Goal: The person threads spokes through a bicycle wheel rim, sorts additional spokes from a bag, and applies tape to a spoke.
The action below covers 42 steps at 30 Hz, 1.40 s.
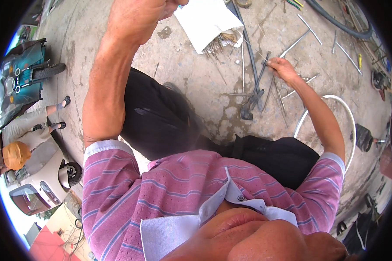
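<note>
At the upper edge my left hand [137, 16] is closed, its fingers partly cut off by the frame; whatever they hold is hidden. My right hand [282, 71], reaching forward over the concrete, has thumb and fingers pinched on a thin metal rod [260, 55]. Between the hands lies a white bag [204, 26], thin brownish metal rods [216, 47] spilling from its mouth. Just left of my right hand a dark long-handled metal tool [247, 108] rests on the ground, beside a long grey bar [247, 37].
T-shaped metal bars [295, 43] and a black hose [342, 21] lie at the far right. A white hoop of tubing [353, 119] stands by my right arm. To the left are a teal motor vehicle [19, 80], a person in an orange hat [16, 155] and a white vehicle [37, 193].
</note>
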Tool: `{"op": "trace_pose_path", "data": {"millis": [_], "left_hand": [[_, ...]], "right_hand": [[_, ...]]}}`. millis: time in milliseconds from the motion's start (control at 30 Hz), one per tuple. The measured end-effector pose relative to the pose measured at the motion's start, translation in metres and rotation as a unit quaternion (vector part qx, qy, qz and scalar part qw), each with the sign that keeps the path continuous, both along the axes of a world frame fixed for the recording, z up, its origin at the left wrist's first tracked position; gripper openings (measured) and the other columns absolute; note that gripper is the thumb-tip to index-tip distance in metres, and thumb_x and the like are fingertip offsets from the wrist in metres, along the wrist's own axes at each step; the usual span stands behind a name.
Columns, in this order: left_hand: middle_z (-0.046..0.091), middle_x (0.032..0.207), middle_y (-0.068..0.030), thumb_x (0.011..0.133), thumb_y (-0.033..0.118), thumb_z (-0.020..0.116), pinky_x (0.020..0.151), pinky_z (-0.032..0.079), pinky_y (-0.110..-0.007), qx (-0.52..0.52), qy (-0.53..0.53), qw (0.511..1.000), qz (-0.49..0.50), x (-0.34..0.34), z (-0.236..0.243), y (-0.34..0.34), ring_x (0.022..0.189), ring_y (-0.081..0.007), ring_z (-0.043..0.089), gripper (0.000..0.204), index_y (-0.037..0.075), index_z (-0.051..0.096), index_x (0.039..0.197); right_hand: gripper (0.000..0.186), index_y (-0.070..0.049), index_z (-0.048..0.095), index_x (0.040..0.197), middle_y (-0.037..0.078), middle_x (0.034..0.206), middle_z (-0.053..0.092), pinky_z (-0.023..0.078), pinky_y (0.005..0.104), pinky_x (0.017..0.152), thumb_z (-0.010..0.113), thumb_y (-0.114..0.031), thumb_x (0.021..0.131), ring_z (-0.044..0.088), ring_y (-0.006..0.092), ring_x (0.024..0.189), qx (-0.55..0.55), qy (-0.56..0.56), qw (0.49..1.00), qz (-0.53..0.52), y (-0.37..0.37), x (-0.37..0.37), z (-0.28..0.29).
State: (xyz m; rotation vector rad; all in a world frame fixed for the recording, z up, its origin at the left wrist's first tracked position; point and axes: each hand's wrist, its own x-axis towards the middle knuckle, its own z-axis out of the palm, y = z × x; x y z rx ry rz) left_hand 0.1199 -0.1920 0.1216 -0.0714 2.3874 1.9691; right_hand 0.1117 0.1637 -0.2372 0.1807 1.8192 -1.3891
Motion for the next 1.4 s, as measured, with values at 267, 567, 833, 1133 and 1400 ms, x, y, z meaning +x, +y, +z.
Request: {"op": "trace_pose_path", "data": {"millis": [267, 567, 833, 1133, 1400], "left_hand": [[0.056, 0.068, 0.004, 0.098, 0.021, 0.065, 0.048, 0.032, -0.018, -0.009, -0.017, 0.999, -0.036, 0.007, -0.002, 0.006, 0.055, -0.0034, 0.045, 0.013, 0.008, 0.066, 0.096], [0.055, 0.067, 0.0044, 0.098, 0.022, 0.067, 0.047, 0.031, -0.018, 0.018, 0.006, 1.0, -0.018, 0.013, -0.015, -0.012, 0.055, -0.0027, 0.045, 0.015, 0.008, 0.067, 0.098], [0.055, 0.064, 0.0028, 0.096, 0.025, 0.07, 0.044, 0.03, -0.019, 0.053, 0.027, 0.997, -0.057, 0.023, 0.006, 0.0, 0.051, -0.0038, 0.045, 0.021, 0.004, 0.068, 0.099], [0.057, 0.064, 0.001, 0.094, 0.026, 0.074, 0.044, 0.032, -0.02, 0.02, 0.02, 0.999, -0.036, 0.03, 0.007, -0.015, 0.05, -0.0054, 0.048, 0.024, 0.003, 0.069, 0.099], [0.057, 0.063, 0.0014, 0.094, 0.026, 0.074, 0.043, 0.036, -0.02, 0.053, 0.02, 0.997, -0.045, 0.032, 0.007, -0.012, 0.049, -0.0058, 0.049, 0.025, 0.002, 0.069, 0.098]], "right_hand": [[0.028, -0.003, 0.074, 0.097, 0.005, 0.089, 0.075, 0.049, 0.0314, 0.075, 0.07, -0.03, 0.093, 0.063, 0.0134, 0.08, -0.058, 0.131, 0.985, -0.091, -0.134, -0.032, -0.016], [0.043, -0.004, 0.076, 0.1, 0.01, 0.09, 0.076, 0.053, 0.0356, 0.079, 0.071, -0.045, 0.086, 0.07, 0.023, 0.084, 0.118, 0.214, 0.967, -0.071, -0.136, -0.031, -0.007], [0.033, -0.001, 0.069, 0.081, 0.002, 0.072, 0.066, 0.046, 0.029, 0.061, 0.077, -0.033, 0.086, 0.056, 0.0094, 0.065, 0.002, 0.15, 0.988, -0.048, -0.126, 0.017, -0.038], [0.032, -0.003, 0.074, 0.091, 0.003, 0.07, 0.064, 0.044, 0.0287, 0.057, 0.067, -0.034, 0.096, 0.06, 0.0103, 0.067, -0.113, -0.044, 0.993, 0.004, -0.159, 0.055, -0.026], [0.031, -0.004, 0.073, 0.09, 0.022, 0.089, 0.073, 0.056, 0.0481, 0.079, 0.06, -0.032, 0.086, 0.07, 0.0411, 0.088, 0.181, 0.334, 0.872, 0.308, -0.185, 0.032, -0.014]]}}
